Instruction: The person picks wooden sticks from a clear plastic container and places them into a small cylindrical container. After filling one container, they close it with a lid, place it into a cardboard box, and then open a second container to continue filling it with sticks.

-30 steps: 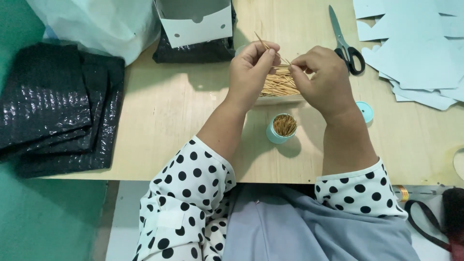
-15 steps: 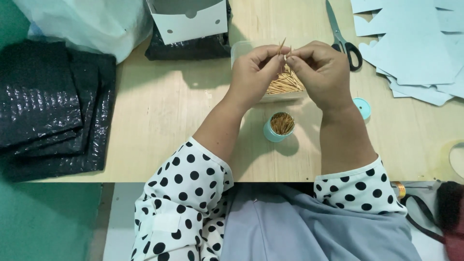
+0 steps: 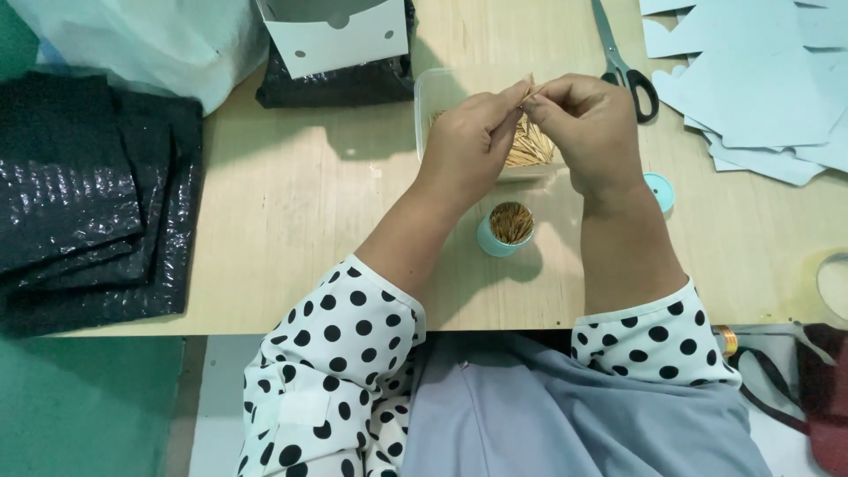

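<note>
both hands, left hand (image 3: 468, 132) and right hand (image 3: 590, 124), fingers pinched on toothpicks (image 3: 528, 92) above clear tray (image 3: 430, 97); teal cup (image 3: 510, 231) near on worktop (image 3: 291, 203).

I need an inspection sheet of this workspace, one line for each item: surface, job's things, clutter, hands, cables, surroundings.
Surface: light wooden table, its near edge toward the person.
Job's things: thin wooden sticks lie in a clear tray; a small teal cup packed with sticks stands nearer the person; a teal lid lies to the right.
Clutter: scissors, pale blue paper pieces, stacked black bags, white carton, white plastic bag.
Hands: left hand and right hand meet above the tray, pinching a few sticks.
Cables: nothing seen.
Surroundings: green floor; dark strap at lower right.
</note>
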